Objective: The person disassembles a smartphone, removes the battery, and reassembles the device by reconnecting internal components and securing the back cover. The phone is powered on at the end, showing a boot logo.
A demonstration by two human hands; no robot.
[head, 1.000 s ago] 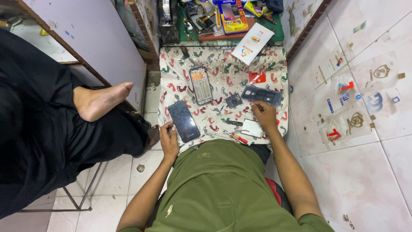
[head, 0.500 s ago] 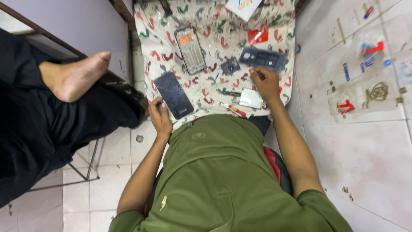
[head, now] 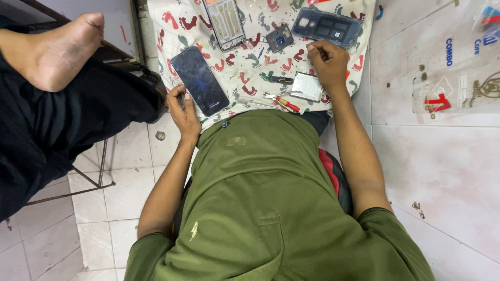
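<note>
While the left hand [head: 183,110] grips the lower edge of the dark phone screen [head: 199,80], fingers closed on it to steady it flat at the cloth's near-left edge, the right hand [head: 328,62] rests curled loosely beside the grey battery [head: 307,86]; whether it pinches anything cannot be told. Parts lie spread on the patterned cloth [head: 245,67]: blue back cover [head: 327,27], red-handled screwdriver [head: 285,103]. Bare tile floor [head: 437,156] lies right of the cloth.
</note>
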